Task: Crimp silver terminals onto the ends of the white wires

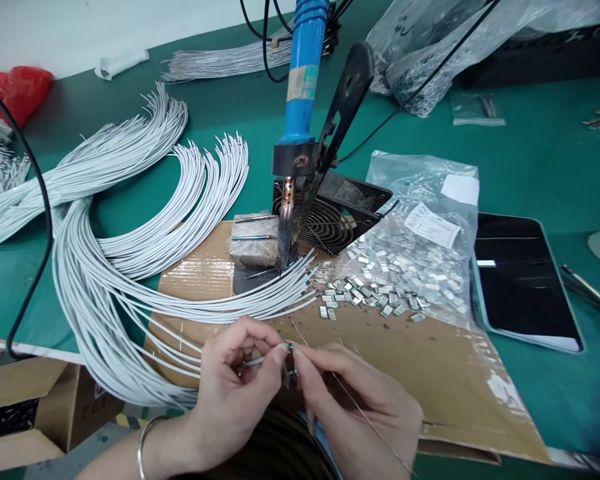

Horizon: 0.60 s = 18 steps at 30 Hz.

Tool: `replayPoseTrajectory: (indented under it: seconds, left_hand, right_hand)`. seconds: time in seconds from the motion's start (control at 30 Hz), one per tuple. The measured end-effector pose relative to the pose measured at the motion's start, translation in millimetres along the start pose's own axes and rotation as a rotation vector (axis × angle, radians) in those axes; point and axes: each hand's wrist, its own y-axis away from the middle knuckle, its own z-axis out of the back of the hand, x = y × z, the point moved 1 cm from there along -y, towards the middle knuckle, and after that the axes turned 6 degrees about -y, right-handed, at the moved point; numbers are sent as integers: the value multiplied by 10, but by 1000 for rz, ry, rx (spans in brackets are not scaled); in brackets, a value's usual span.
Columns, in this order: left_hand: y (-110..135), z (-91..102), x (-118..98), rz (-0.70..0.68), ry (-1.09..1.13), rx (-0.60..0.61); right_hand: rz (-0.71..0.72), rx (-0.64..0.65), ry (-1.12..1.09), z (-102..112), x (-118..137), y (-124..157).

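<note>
My left hand (243, 390) is closed in a pinch on the end of a white cable (253, 362). Close against it, my right hand (360, 407) has thumb and forefinger pressed together at a small metal connector (293, 375), partly hidden by the fingertips. A thin solder wire (370, 420) runs through the right hand, its tip sticking up past the fingers. Above both hands, a blue soldering iron (307, 73) is clamped tip-down in a black stand (347, 100). Loose metal connector pieces (385, 300) lie spread on the cardboard, right of the iron.
Bundles of white cables (145, 247) cover the left. A black fan (330, 213) sits behind the iron, beside a grey block (253, 240). To the right are a plastic bag (423, 180) of connectors and a phone-like device (527, 280). An open cardboard box (75, 407) stands lower left.
</note>
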Motion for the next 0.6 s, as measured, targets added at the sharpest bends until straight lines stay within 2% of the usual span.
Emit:
replayPoseTrajectory:
  seconds: [0.1,0.2,0.33,0.4,0.5,0.6]
  left_hand:
    - [8,18,-9,4,-45,37]
    - [14,40,-24,10,-63,83]
    - [-16,71,-25,63,30,73]
    - [-37,83,-15,83,77,52]
    - [-56,91,-2,100,128,57]
    - [-56,92,-4,112,164,74]
  right_hand:
    - [8,101,49,67,89,-65]
    - [-68,180,39,155,142,-135]
    - [-238,65,-82,276,107,-202]
    - [-211,36,-93,304,75,-216]
    - [-104,99,-36,278,47,-196]
    - [-111,107,-15,210,44,-145]
